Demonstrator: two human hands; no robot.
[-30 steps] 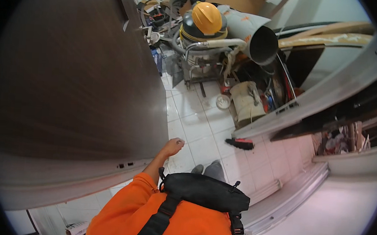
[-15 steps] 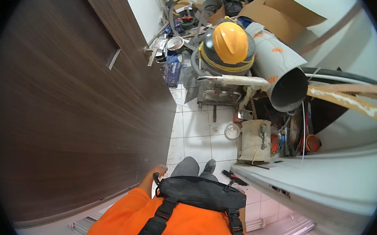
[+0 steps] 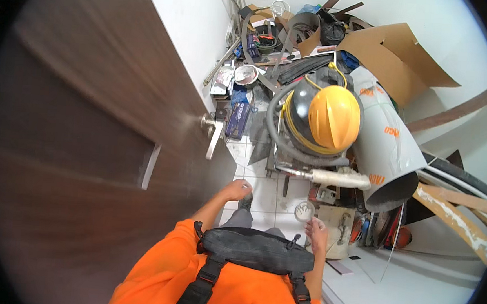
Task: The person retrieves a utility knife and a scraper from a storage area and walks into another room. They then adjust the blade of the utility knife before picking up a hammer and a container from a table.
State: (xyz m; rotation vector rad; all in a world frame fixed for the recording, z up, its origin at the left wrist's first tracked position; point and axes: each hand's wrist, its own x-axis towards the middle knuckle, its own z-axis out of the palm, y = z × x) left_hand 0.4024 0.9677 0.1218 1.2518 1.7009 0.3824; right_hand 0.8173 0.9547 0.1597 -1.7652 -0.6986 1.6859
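My left hand (image 3: 237, 190) hangs beside the dark wooden door (image 3: 180, 164), empty, its fingers loosely curled but not closed. The door's metal handle (image 3: 215, 139) is farther off, apart from the hand. On the other side my right hand (image 3: 317, 234) is held low with its fingers apart and nothing visible in them. It is near a round whitish lid (image 3: 304, 211) on the floor and a beige case (image 3: 341, 229). Ahead stands a black shop vacuum (image 3: 302, 122) with a yellow hard hat (image 3: 335, 118) on top and a yellow cord around it.
Right of the vacuum leans a large grey tube (image 3: 391, 137), with cardboard (image 3: 399, 58) behind it. A purple-blue box (image 3: 238, 119) and an open white tub (image 3: 246, 75) lie along the left wall. Boards (image 3: 453, 220) and hoses crowd the right side above white tiles (image 3: 263, 196).
I have moved forward into the cluttered room; the vacuum and tube look nearer. My left hand has swung forward, and my right hand has come into view.
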